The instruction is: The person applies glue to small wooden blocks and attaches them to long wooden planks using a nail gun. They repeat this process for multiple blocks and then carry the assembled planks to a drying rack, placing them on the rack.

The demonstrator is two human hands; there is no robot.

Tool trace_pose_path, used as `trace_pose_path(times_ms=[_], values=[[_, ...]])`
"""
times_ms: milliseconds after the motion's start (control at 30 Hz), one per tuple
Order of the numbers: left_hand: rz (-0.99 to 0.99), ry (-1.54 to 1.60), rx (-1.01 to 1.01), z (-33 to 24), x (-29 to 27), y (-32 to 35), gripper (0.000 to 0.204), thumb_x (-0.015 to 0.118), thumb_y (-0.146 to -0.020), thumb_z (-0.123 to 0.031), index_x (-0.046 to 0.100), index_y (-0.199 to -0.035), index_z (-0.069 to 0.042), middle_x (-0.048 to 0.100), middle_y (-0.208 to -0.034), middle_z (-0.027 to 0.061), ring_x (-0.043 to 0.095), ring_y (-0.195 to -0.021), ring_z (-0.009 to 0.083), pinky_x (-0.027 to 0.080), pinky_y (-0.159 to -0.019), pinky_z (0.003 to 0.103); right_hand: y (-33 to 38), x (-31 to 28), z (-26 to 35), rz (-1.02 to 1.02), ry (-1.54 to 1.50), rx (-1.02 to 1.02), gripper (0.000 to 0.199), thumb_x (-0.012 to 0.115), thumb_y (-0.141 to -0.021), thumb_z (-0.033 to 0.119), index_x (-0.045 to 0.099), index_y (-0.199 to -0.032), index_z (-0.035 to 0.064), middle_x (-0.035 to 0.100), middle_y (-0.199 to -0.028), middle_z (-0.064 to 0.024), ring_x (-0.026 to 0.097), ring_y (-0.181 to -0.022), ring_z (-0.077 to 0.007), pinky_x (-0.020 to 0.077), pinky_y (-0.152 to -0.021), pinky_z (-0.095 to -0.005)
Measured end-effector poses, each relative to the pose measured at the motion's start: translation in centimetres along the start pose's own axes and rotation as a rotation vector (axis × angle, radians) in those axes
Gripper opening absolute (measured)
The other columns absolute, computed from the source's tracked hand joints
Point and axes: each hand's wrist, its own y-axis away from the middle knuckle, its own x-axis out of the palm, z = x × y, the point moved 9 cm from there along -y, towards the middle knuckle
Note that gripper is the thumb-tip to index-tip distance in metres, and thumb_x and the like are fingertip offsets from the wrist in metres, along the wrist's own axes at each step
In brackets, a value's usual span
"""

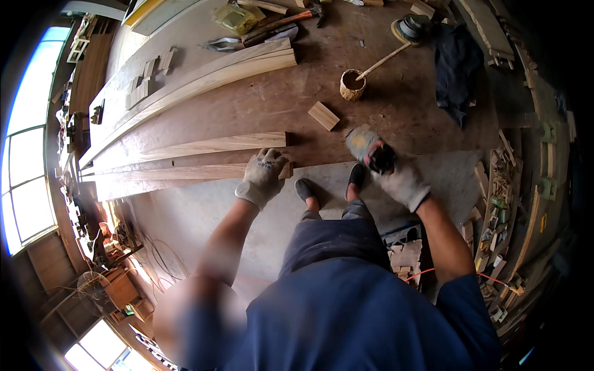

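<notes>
We curl our left hand (263,177) around the end of the near board (199,173) along the edge of the counter (247,102), seemingly to steady it, while our right hand (403,183) grips the grey-and-red tool (368,147), apparently kept clear of that end.

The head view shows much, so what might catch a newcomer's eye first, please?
Probably the grey-and-red handheld tool in the pale-gloved right hand, just right of centre. Next, perhaps, the long pale wooden boards stretching left, the nearest one under the pale-gloved left hand.
</notes>
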Motion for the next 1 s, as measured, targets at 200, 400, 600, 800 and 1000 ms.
trace_pose_path(times_ms=[200, 400, 600, 800, 1000], values=[[0.116, 0.004, -0.046, 0.2, 0.5, -0.1, 0.041, 0.074, -0.082, -0.011, 0.072, -0.123, -0.013, 0.067, -0.125, 0.0117, 0.059, -0.124, 0.0341, 0.052, -0.102, 0.046, 0.9, 6.5, 4.1, 0.146, -0.148, -0.178, 0.027, 0.079, -0.085, 0.024, 0.075, -0.107, 0.0087, 0.078, -0.099, -0.0155, 0.077, -0.094, -0.0362, 0.0615, -0.083, -0.045], [0.074, -0.051, -0.032, 0.1, 0.3, 0.0, 0.04, 0.079, -0.078, -0.013, 0.073, -0.118, -0.012, 0.069, -0.118, 0.0098, 0.062, -0.119, 0.0325, 0.055, -0.1, 0.046, -0.1, 10.3, 5.3, 0.325, 0.011, -0.074, 0.033, 0.067, -0.093, 0.042, 0.075, -0.109, 0.0133, 0.078, -0.104, -0.0152, 0.075, -0.095, -0.0372, 0.0588, -0.084, -0.049], [0.076, -0.048, -0.036, 0.0, 0.2, 0.0, 0.04, 0.079, -0.078, -0.013, 0.072, -0.117, -0.012, 0.069, -0.117, 0.0099, 0.062, -0.118, 0.0328, 0.055, -0.099, 0.046, -0.6, 11.0, 5.3, 0.28, 0.047, -0.158, 0.035, 0.065, -0.094, 0.044, 0.075, -0.108, 0.0138, 0.078, -0.103, -0.0149, 0.075, -0.097, -0.0369, 0.0584, -0.084, -0.0483], [0.054, -0.014, -0.029, 0.2, 0.5, 0.0, 0.04, 0.078, -0.077, -0.012, 0.072, -0.116, -0.012, 0.068, -0.116, 0.0105, 0.063, -0.118, 0.0335, 0.055, -0.098, 0.046, -0.8, 11.0, 5.5, 0.308, 0.058, -0.123, 0.036, 0.067, -0.093, 0.045, 0.075, -0.11, 0.0145, 0.078, -0.104, -0.0143, 0.075, -0.098, -0.0359, 0.0589, -0.083, -0.0473], [0.068, -0.013, -0.032, 0.4, 0.7, 0.0, 0.04, 0.076, -0.077, -0.011, 0.072, -0.117, -0.011, 0.069, -0.117, 0.0108, 0.063, -0.117, 0.0339, 0.055, -0.098, 0.046, -1.0, 11.4, 5.1, 0.29, 0.013, -0.1, 0.035, 0.068, -0.092, 0.043, 0.075, -0.109, 0.0135, 0.078, -0.103, -0.0145, 0.075, -0.098, -0.0355, 0.0592, -0.083, -0.0468]])
